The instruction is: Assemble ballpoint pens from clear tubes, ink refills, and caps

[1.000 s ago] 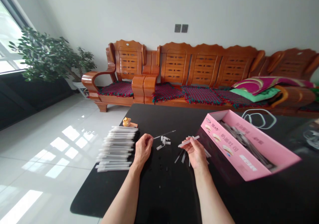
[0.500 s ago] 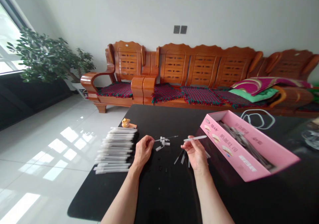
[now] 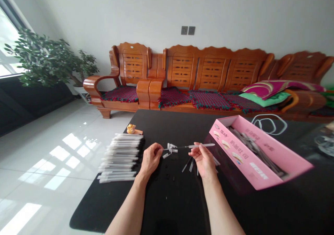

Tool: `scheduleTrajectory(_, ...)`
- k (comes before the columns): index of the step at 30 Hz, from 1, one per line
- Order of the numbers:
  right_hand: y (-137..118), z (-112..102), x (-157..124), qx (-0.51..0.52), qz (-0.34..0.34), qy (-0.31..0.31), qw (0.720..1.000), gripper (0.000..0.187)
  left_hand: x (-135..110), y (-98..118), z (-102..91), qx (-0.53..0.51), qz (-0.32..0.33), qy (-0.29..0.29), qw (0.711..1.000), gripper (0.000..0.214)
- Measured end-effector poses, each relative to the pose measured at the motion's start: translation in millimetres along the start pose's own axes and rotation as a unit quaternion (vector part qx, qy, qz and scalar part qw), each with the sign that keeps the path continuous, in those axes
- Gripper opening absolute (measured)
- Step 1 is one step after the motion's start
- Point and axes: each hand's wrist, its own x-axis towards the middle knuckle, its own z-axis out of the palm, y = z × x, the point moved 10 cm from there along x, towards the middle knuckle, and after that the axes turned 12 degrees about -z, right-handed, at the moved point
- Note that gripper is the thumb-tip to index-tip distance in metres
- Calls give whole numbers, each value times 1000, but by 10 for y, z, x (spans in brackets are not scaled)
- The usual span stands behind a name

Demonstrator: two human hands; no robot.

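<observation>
My left hand point(image 3: 151, 157) pinches the rear end of a thin pen refill point(image 3: 180, 147), which points right across the table. The fingers of my right hand point(image 3: 205, 161) are closed round a whitish pen barrel point(image 3: 208, 145), held nearly level. The refill's tip meets the left end of the barrel; how far inside it sits I cannot make out. Between the hands lie several short white pen caps point(image 3: 166, 155). Under my right hand are several thin dark and clear sticks point(image 3: 191, 166), partly hidden. To the left, a row of white pens point(image 3: 118, 160) with black ends lies side by side.
A pink box point(image 3: 235, 153) holding greyish sticks stands right on the black table point(image 3: 172, 210). A small yellow figurine point(image 3: 131, 128) sits behind the pens. Small black pieces point(image 3: 168, 176) lie in front of the caps. A white cable loop point(image 3: 271, 123) rests behind the box.
The refill and the barrel, apart before, now meet end to end between my hands. My left hand has shifted very slightly right.
</observation>
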Motion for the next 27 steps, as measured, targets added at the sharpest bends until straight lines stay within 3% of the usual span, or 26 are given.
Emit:
scheduleTrajectory(4, 42, 53, -20, -11, 16, -23, 1000, 26, -6, 17, 18, -11, 0, 2, 1000, 18)
scheduleTrajectory(9, 8, 102, -38, -13, 22, -27, 999, 25, -9, 10, 119, -52, -12, -41, 998, 20)
scheduleTrajectory(18, 71, 197, -106, -45, 48, -53, 996, 24, -56, 117, 146, -39, -5, -38, 998, 19)
scheduleTrajectory(27, -112, -88, 26, -13, -18, 50, 998, 22, -20, 40, 18, -53, -19, -10, 998, 21)
